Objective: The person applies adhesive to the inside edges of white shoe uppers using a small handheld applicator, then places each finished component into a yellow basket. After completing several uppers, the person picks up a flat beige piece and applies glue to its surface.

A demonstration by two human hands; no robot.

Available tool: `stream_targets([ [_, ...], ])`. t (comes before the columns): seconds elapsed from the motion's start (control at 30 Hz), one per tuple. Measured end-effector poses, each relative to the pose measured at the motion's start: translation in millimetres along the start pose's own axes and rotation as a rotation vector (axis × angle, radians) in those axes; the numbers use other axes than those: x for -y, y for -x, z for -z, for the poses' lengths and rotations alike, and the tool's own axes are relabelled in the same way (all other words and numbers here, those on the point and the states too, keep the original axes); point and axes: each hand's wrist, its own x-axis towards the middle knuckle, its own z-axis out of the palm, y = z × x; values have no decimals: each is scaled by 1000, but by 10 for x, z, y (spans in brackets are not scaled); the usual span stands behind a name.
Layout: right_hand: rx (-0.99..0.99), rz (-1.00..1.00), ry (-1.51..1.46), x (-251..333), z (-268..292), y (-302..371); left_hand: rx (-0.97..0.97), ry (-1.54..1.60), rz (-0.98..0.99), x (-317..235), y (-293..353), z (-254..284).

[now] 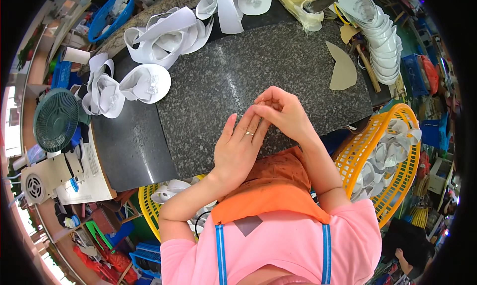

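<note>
Over the near part of the grey speckled stone slab (208, 86), my two hands meet at the fingertips. My left hand (233, 151) wears a ring; its fingers are stretched out, with the thumb apart. My right hand (285, 113) has curled fingers, its thumb and forefinger pinched at the left fingertips. Whatever lies in the pinch is too small or hidden to make out. White curved pieces (166, 41), looking like shoe uppers, lie in a heap along the far left of the slab. Closest to my left hand among them is a white piece with a clear patch (149, 84).
A flat beige piece (344, 69) and a wooden-handled tool (367, 69) lie at right, beside stacked white cupped pieces (385, 51). A yellow basket (350, 161) of white pieces stands near my right elbow. A green fan (56, 120) stands left. Behind the slab is a messy pale container (312, 19).
</note>
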Motion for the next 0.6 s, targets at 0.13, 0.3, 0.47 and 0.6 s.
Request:
stream_targets([
  [0.13, 37, -68, 166, 16, 88, -6, -51, 23, -32, 35, -24, 12],
  [0.3, -77, -50, 103, 75, 163, -66, -75, -37, -107, 72, -9, 108],
  [0.47, -151, 44, 272, 73, 121, 62, 93, 272, -44, 65, 5, 153],
  [0.6, -221, 197, 210, -30, 57, 155, 81, 286, -59, 42, -18, 135],
])
